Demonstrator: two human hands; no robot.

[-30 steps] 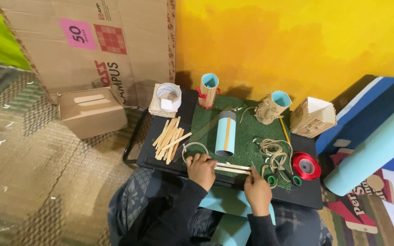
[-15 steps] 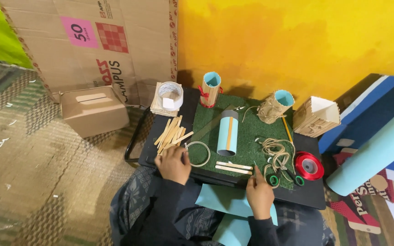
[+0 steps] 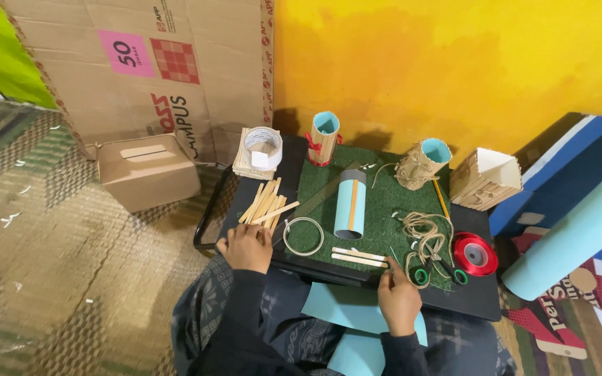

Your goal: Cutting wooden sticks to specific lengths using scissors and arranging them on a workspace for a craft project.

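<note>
- On the small black table point(image 3: 485, 306), a craft job looks partly done, judging by how the pieces lie.
- Left hand point(image 3: 247, 248) rests on the table's near edge, fingers curled loosely and holding nothing; just beyond its fingertips lies a heap of wooden sticks point(image 3: 266, 203), unused.
- Right of those fingers, almost touching, a thin ring point(image 3: 304, 236) lies flat on the green mat point(image 3: 384, 216).
- Further right, a light-blue tube point(image 3: 350, 203) lies on its side with one stick glued along it — most of its surface is bare, so the cladding looks barely begun.
- Two loose sticks point(image 3: 359, 257) lie between the hands, just left of the right fingertips.
- Right hand point(image 3: 398, 296) sits at the near edge, fingers close together; whether they pinch anything I cannot tell.
- Just right of those fingers are green-handled scissors point(image 3: 435, 270) and tangled twine point(image 3: 425, 233), then a red ribbon spool point(image 3: 475, 253).
- Well beyond the fingers stand two stick-covered holders point(image 3: 323, 139) point(image 3: 423, 163) and a stick box point(image 3: 485, 179) — apparently finished.
</note>
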